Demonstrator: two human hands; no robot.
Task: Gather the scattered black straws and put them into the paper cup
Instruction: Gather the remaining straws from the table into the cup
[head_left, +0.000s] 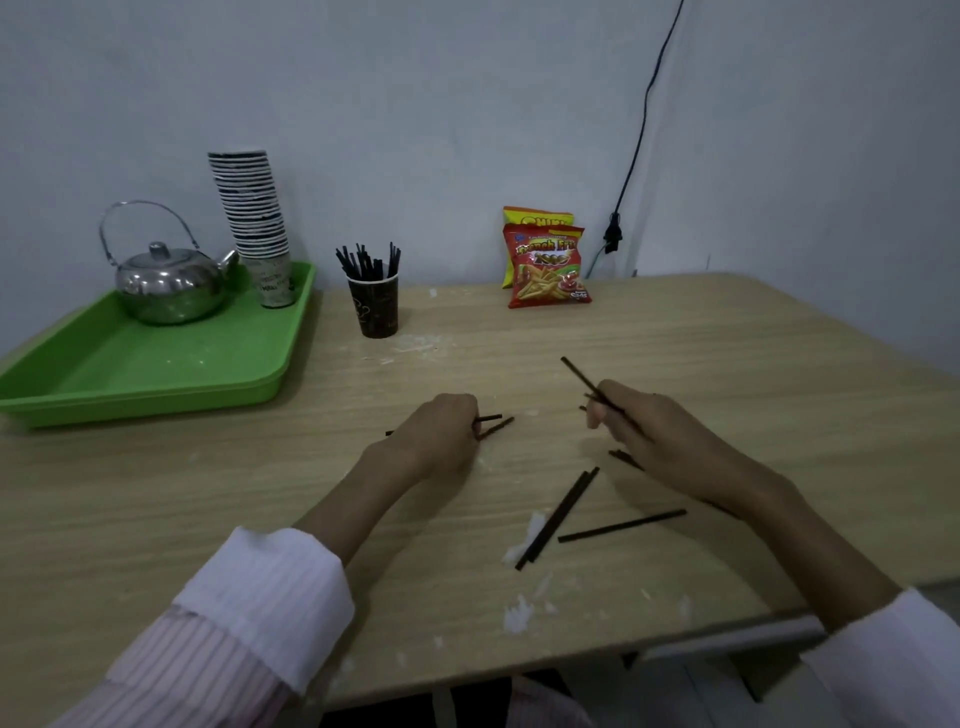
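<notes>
From the head camera, the person sat at a wooden table (675, 364) with both hands low over its middle. The left hand (441, 431) was curled into a loose fist around two black straws (493, 423), whose ends poked out toward three o'clock, resting on or just above the wood. The right hand (639, 421) was closed on another straw (584, 379) that slanted up toward eleven o'clock, with the thumb (595, 415) hanging free beside it; more dark ends showed under that palm, though how many could not be told.

Loose straws lay on the table at about five o'clock from the left hand: a pair lying side by side (558, 519) and a single one (621, 526) just beside them. The paper cup (379, 306), already bristling with straws, stood well apart at twelve o'clock, just beside the green tray (130, 374) bearing a kettle (169, 286) and a stack of cups (254, 213).

The gathering step looked to be in hand. The next move would likely call for keeping each fist closed while pinching up the near pieces, then carrying both bundles to the cup.
</notes>
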